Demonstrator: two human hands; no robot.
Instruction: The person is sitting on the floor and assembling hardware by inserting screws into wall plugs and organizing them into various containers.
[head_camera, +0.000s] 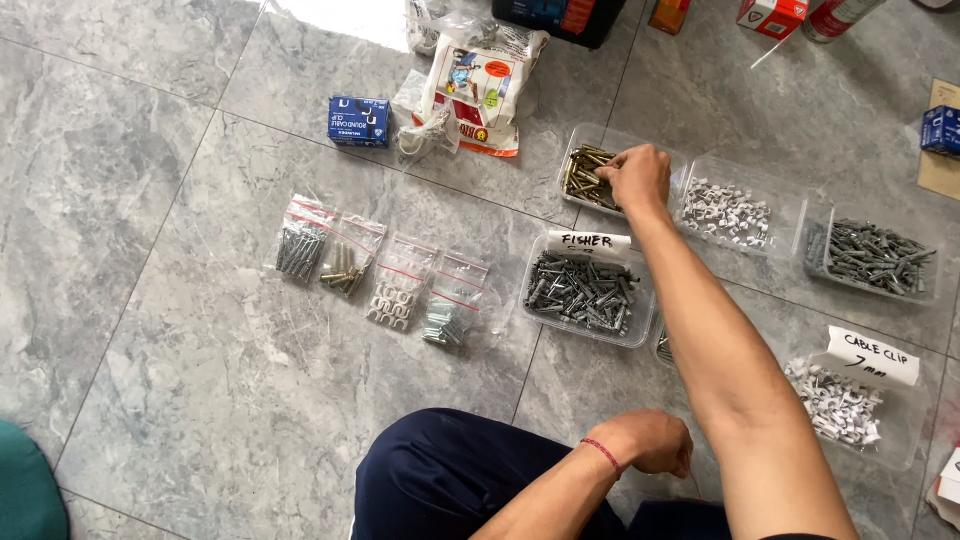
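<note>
Brass screws (583, 172) lie in a clear tray (600, 138) behind the grey-plug tray (585, 292) — reached into by the right hand (634, 176), fingers curled; whether a screw is pinched cannot be told. Picking seems underway — a firm pinch is called for next. The left hand (652, 441) rests closed, empty, nearer.

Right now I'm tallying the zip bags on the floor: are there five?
No, four small zip bags lie in a row on the grey tile floor.

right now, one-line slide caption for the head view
Right hand reaches into a clear plastic tray of brass-coloured screws on grey marble-look floor tiles; left hand rests near the knee.
</note>
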